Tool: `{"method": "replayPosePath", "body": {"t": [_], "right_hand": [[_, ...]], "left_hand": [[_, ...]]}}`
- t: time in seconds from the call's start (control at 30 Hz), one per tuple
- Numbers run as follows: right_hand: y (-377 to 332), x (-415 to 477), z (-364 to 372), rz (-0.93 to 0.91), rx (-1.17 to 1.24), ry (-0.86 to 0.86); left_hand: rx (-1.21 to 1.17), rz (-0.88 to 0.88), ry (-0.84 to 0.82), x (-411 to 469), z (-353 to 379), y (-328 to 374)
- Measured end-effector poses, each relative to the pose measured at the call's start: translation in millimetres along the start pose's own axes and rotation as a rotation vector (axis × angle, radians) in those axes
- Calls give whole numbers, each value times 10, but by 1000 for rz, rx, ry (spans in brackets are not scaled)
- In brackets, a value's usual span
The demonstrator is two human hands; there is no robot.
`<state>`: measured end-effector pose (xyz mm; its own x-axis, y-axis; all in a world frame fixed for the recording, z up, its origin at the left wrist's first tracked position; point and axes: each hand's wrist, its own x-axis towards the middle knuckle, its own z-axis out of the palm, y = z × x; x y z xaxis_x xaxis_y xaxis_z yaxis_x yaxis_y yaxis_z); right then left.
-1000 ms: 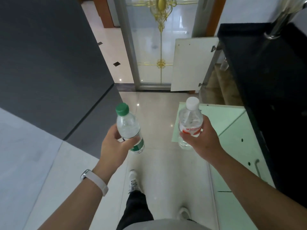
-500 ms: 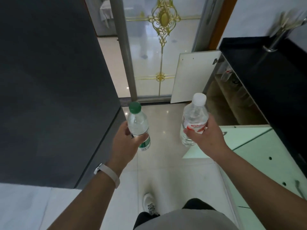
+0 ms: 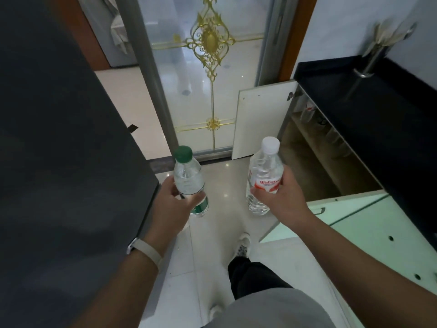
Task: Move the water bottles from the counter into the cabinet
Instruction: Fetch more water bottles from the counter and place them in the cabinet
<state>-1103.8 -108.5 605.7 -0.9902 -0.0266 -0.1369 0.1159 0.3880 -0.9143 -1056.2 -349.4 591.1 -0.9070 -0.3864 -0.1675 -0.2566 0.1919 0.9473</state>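
From the head camera, the job looks partway through: both bottles are off the counter and in the air, neither yet in the cabinet. The left hand point(image 3: 172, 204) is wrapped closed around the green-capped bottle point(image 3: 190, 182), fingers across its lower body, cap tilted up and away. The right hand point(image 3: 282, 197) is closed on the white-capped bottle point(image 3: 264, 178), thumb over its red label. Both bottles are held upright, slightly leaning, over the pale floor tiles, well apart from each other.

The cabinet point(image 3: 314, 166) under the black counter point(image 3: 369, 129) stands open ahead on the right, its white door point(image 3: 262, 119) swung outward; the white-capped bottle is the nearer to the opening. Something pale sits on the upper shelf inside, possibly other bottles, but it is too dim to tell.

Both bottles are clear plastic, appear full, and their caps are on. What remains, I judge, is reaching in and setting each down.
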Motion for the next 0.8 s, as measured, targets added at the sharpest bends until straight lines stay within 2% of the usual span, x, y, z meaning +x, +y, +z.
{"method": "replayPosePath", "body": {"t": [0.43,0.67,0.8], "right_hand": [[107,1977,-524,46,135,110],[158,2495,-975,82,128,247],[273,2655,-1149,166,90,343]], "left_hand": [[142,27,-172,1860,1082,700],[136,71,-312,2446,1746,1112],[169,112,-395,2757,2092,1241]]}}
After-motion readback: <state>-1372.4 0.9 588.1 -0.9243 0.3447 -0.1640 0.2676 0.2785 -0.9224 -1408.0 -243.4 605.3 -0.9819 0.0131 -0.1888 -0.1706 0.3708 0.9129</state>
